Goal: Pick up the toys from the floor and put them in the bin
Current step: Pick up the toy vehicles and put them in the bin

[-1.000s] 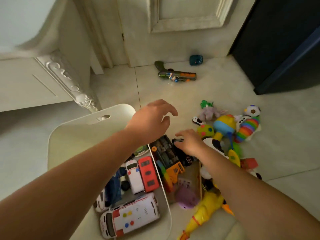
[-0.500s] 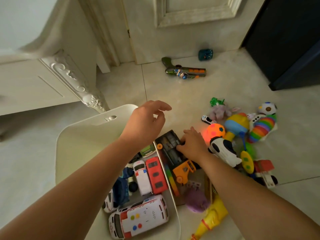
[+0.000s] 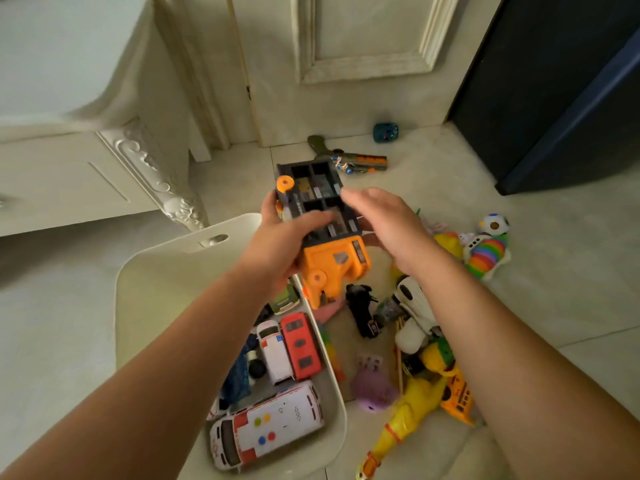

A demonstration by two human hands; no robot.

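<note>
One truck (image 3: 332,268), left grip (image 3: 280,247), lengthwise away, cab nearest.

No word, brand or number can be read anywhere. The nearest thing to a sign sits on the roof of the large white ambulance (image 3: 273,424) in the bin (image 3: 145,292): a small grey fan-shaped mark, perhaps a wireless symbol, beside four unlettered coloured dots. The small white van (image 3: 272,351) bears blue and orange markings, too blurred to make out. Stickers on the black-and-orange truck (image 3: 332,268) show no legible print.
</note>
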